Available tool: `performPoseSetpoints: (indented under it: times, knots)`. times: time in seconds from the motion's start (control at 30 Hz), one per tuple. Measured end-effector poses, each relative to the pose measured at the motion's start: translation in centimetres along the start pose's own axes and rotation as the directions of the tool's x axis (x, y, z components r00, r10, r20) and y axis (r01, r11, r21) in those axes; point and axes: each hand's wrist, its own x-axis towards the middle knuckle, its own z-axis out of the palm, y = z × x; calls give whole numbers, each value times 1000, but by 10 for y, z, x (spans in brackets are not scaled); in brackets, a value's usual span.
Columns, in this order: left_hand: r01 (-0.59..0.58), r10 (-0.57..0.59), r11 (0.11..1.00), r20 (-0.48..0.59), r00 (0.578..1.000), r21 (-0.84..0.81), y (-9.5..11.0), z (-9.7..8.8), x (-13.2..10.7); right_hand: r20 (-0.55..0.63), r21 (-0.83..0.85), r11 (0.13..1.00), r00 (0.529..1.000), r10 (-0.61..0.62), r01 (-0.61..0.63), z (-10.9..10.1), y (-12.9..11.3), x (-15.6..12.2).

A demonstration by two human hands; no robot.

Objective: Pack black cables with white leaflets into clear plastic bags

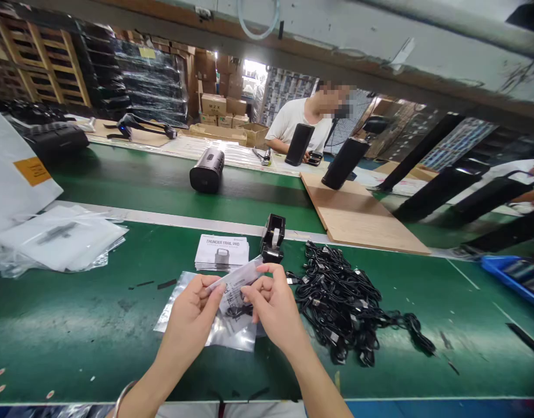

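Worktop (97, 325) green, scuffed | cartons (213, 104) behind | left hand (191, 313), right hand (273, 305) pinch-closed on 1 bag (235, 285)

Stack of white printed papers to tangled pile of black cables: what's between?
A glossy black tape dispenser and, nearer the camera, the bare right hand. Head view shows both between the stack and the pile.

Across the green bench (93, 316), a dark rounded speaker (207, 170) sits left of a wooden board (367, 212), on which a tall black speaker (345, 163) stands. Behind them, a person in a white T-shirt (288, 119) leans over the far side. A blue tray (513, 281) lies at the right edge. In the background are cardboard boxes (213, 104), a plastic-wrapped stack (151, 81) and, upper left, wooden pallets (40, 55).
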Motion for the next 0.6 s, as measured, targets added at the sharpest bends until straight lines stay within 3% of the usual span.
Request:
performPoseSetpoints:
  times: [0.13,0.27,0.4,0.47,0.53,0.6]
  knots:
    - [53,-51,997,25,998,-59,0,-2,-4,-101,-275,958,993,56,-82,2,-1,5]
    - [176,-171,960,40,984,-219,-4,-7,-6,-214,-562,824,974,-71,-63,3,0,1]
    - [250,-255,891,40,966,-379,-4,-21,-5,-122,-523,851,983,-136,53,2,11,-4]
    - [250,-276,878,-5,961,-408,-2,-34,-7,-234,-517,855,958,-167,22,-5,18,1]
    - [257,-301,888,-58,952,-380,-2,-53,-14,-392,-545,838,891,-230,-24,-17,25,13]
    - [277,-323,918,-131,937,-283,-6,-77,-27,-411,-593,805,864,-291,-11,-31,32,29]
